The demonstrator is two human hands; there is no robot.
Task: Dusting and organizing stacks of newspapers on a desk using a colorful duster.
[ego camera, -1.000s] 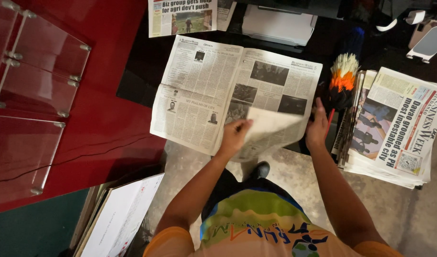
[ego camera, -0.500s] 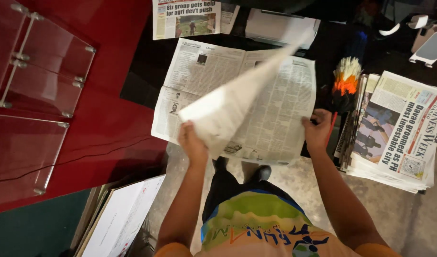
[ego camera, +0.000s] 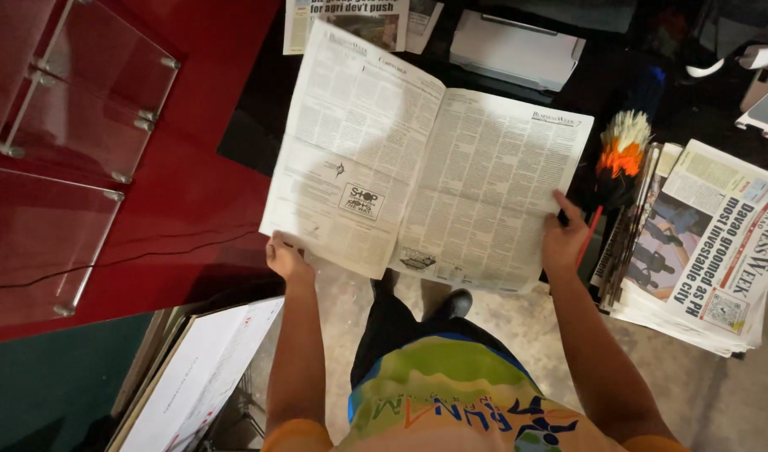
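Lying flat now, the newspaper (ego camera: 426, 176) shows a fresh two-page spread across the red counter's (ego camera: 174, 192) near edge; half a second back a page stood mid-turn in the left hand, so that turn looks finished. The left hand (ego camera: 287, 258) pinches the paper's lower left corner, fingers curled under; the right hand (ego camera: 565, 238) presses the lower right edge, fingers together on top, thumb raised. No container shows; a newspaper stack (ego camera: 693, 251) lies right of the spread, a feather duster (ego camera: 620, 155) between them.
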